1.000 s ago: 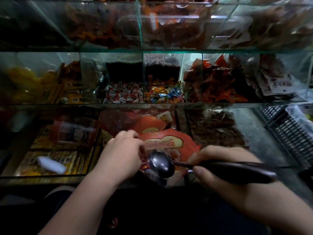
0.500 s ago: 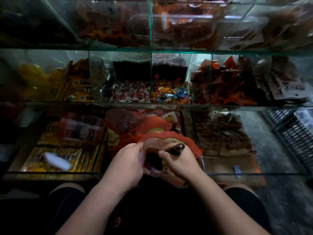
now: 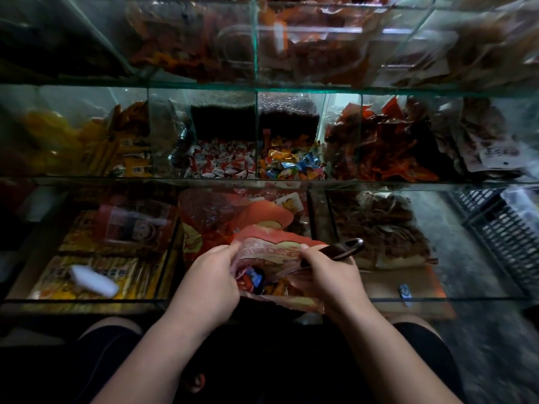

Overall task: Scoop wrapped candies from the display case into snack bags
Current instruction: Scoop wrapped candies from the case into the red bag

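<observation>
The bag is red and orange with a clear lower part. It is held open at the mouth between the left hand and the right hand, low in front of the glass case. Wrapped candies in red, blue and orange lie inside it. The scoop shows only its dark handle, which sticks out to the right of the right hand. On the case's middle shelf, red-and-white candies fill one compartment and mixed candies fill the next one to the right.
</observation>
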A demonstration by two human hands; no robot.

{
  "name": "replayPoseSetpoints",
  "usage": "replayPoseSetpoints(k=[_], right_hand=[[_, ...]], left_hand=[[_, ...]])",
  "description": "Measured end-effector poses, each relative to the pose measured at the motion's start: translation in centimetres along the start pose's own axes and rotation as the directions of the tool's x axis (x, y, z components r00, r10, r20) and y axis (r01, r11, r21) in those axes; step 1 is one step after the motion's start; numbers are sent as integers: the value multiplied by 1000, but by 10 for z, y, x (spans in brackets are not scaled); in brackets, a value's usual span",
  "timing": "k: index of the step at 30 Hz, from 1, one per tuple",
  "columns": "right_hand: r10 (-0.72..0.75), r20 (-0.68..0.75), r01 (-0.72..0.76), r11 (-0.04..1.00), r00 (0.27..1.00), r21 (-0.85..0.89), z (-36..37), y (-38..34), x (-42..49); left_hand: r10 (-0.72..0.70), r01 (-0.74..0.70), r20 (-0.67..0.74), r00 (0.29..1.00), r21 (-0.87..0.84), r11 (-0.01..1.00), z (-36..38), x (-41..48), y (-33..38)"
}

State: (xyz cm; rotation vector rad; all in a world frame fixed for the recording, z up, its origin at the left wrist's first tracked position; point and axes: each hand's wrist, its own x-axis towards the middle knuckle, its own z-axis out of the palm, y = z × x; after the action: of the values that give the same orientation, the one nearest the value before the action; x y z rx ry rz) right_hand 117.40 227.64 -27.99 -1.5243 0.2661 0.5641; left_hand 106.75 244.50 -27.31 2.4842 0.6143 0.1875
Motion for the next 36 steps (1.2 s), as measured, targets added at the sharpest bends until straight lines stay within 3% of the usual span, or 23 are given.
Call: replayPoseSetpoints(k=[4,6,9,10,12,16,19,25,30,34,36], right_hand=[[-117,-4,117,993,993,2,-22,-18,-10],[-140,-1,140,990,990,20,-32,-28,-17],[-147,25,145,985,989,91,-44,-40,-27],[-158,39,154,983,987,95,-48,-43,-30],[-189,55,184,978,980,94,-53,-46,-37],[-239,61,227,962,969,153,-66,-50,-49],[-264,107,235,946,959,224,-72,-56,-59],[-290,155,230,919,944,319,-64,-60,-75],[-309,124,223,864,943,452,-55,-75,-79],[-260,111,141,780,959,610,-53,-94,-65],[-236,89,117,733,968,670,-51,-102,-52]], left_hand=[[43,-41,-38,998,58,997,-4,-2,4],[106,-88,-151,983,119,989,-5,-3,11],[283,-314,-347,894,-35,949,-3,-5,32],[308,-365,-337,889,-117,924,-1,-5,40],[278,-322,-216,936,-206,924,10,-2,52],[81,-82,56,995,5,997,38,12,49],[14,-14,96,995,4,1000,46,14,44],[99,-119,-167,981,-112,987,45,12,45],[210,-240,-271,939,-82,967,27,38,55],[283,-354,-401,871,-115,928,0,67,73],[234,-369,-506,830,-183,911,-13,74,75]])
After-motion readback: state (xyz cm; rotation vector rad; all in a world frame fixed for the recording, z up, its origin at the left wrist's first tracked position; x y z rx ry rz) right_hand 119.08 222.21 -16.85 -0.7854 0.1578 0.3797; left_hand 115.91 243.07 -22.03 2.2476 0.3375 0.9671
